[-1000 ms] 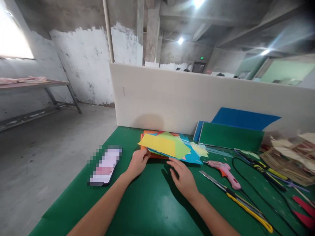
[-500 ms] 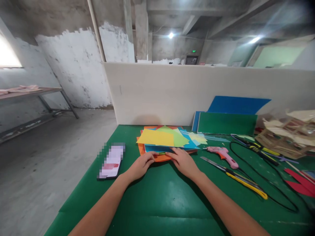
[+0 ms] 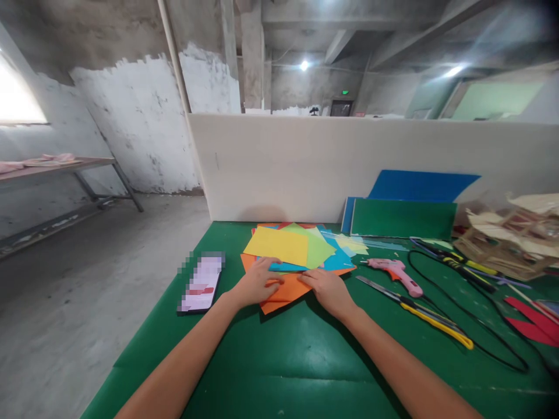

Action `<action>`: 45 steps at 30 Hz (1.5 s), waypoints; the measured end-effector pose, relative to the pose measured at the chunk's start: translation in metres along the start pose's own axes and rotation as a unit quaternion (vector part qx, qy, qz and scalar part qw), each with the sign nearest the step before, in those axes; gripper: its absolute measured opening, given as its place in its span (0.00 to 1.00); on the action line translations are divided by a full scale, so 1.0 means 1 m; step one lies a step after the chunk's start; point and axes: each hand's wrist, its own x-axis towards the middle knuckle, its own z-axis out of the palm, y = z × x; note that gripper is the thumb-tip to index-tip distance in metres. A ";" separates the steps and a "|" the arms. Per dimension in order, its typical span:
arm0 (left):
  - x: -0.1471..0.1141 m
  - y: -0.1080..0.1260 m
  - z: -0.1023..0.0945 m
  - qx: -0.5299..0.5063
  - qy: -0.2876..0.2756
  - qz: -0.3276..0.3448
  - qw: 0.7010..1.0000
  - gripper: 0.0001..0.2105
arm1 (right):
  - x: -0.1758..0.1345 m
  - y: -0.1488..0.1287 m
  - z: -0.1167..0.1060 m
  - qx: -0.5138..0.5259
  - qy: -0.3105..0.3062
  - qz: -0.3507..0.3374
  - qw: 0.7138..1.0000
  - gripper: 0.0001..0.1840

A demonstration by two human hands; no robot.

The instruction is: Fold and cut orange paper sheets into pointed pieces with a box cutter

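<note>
sorting seems the step: bare left hand [image 3: 257, 285], fingers apart, and right hand [image 3: 328, 289], fingers close, lie over the flat orange paper sheet [image 3: 288, 291], at six o'clock in the many-colored paper pile [image 3: 297, 249]. pinching? i cannot tell. sliding it calls for soft fingers. a pink plastic glue gun [image 3: 396, 272] sits at three o'clock.

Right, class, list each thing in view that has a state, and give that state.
Left hand: on the paper stack, thumb and fingers apart
Right hand: on the paper stack; grip unclear
Paper stack: uneven, sheets overlapping at angles
Phone: lying flat, screen lit
Glue gun: lying on its side
Cutter: blade out
Green panel: upright
Ceiling light: on
</note>
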 end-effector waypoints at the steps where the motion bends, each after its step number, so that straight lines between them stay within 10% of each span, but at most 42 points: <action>1: 0.005 -0.005 0.003 0.019 0.000 0.005 1.000 0.09 | 0.000 0.000 0.000 -0.001 -0.001 -0.003 1.000 0.19; 12: 0.042 -0.027 0.017 0.137 -0.076 0.061 0.986 0.20 | -0.001 -0.004 -0.003 -0.016 -0.009 -0.020 1.000 0.21; 21: 0.059 -0.026 0.007 0.237 -0.134 0.138 0.952 0.09 | 0.001 -0.007 -0.005 -0.034 -0.021 -0.019 0.999 0.24; 45: 0.093 -0.043 -0.010 0.309 -0.103 0.062 0.944 0.17 | 0.010 -0.033 -0.028 -0.056 -0.166 0.005 0.985 0.22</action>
